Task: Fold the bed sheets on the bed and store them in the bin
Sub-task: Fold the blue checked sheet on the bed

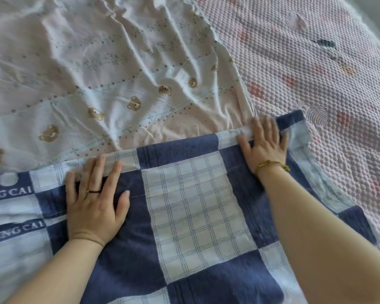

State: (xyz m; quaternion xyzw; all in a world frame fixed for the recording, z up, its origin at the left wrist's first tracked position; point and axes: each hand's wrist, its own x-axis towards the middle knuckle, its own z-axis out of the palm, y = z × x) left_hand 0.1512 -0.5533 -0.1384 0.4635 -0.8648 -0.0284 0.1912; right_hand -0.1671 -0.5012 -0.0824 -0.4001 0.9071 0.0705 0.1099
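Fingers (97,170) of left hand (92,207), right hand (264,142) flat on far edge of checked sheet (191,211), nothing held; quilted cover (316,62) rightward.

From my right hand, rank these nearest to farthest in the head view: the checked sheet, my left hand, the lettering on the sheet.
1. The checked sheet: under the right hand, touching.
2. The left hand: to its left, on the same sheet.
3. The lettering: at the sheet's far left edge.

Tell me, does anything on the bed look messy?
Yes. The bear sheet at upper left lies crumpled, full of wrinkles. The blue sheet is flat, but its far right corner is rumpled and the layers there don't line up.
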